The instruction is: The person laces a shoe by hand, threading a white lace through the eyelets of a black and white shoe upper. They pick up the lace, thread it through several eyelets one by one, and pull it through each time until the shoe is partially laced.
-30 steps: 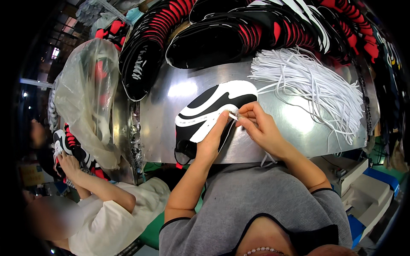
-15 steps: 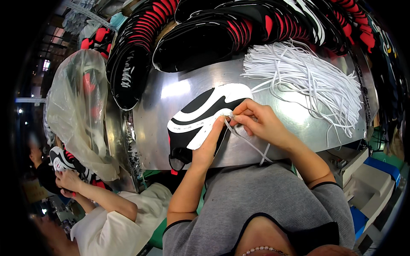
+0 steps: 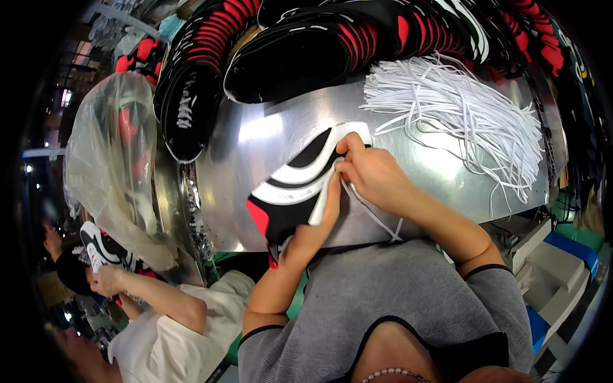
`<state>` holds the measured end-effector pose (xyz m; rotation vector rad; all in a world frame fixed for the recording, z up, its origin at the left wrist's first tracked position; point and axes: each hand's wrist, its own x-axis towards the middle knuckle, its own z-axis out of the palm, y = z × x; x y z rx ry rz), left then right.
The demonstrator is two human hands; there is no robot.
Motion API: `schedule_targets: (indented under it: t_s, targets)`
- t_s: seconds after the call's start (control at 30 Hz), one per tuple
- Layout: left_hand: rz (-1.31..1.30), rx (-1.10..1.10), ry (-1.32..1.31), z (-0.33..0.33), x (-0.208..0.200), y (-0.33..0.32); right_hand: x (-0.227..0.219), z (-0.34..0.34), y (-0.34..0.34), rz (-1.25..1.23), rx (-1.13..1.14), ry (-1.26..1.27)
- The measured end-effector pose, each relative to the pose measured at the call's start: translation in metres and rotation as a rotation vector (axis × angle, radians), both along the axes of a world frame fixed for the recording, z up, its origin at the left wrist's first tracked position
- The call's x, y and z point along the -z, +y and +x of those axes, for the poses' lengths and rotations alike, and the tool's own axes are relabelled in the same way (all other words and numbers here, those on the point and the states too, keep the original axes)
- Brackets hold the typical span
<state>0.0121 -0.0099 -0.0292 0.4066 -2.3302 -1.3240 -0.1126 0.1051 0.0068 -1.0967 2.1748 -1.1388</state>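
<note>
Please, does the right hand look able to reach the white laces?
Probably yes: the white laces lie uncovered beyond the right hand, with nothing standing between, though that hand is busy at the shoe upper.

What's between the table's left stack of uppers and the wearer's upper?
Only bare metal tabletop between left stack and wearer's upper, in the head view.

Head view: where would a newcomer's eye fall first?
Likely the flat white laces heaped at right on the shiny metal table. Then stacks of black-and-red shoe uppers along its far side. At centre, the left hand grips a black, white and red shoe upper, right hand at its edge.
</note>
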Motion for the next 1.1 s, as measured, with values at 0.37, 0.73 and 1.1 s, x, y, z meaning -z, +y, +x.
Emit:
schedule_targets:
  t_s: [0.37,0.73,1.1]
  targets:
    - [0.499,-0.063,-0.103,-0.003,-0.034,0.003,0.013,-0.038,0.040,-0.315,0.203,-0.622]
    - [-0.335,0.254,-0.275,0.000,-0.047,-0.021,0.028,-0.062,0.023,-0.381,0.441,-0.573]
    - [-0.530,0.063,-0.164,-0.009,-0.045,-0.017,0.040,-0.004,0.025,-0.190,0.079,-0.739]
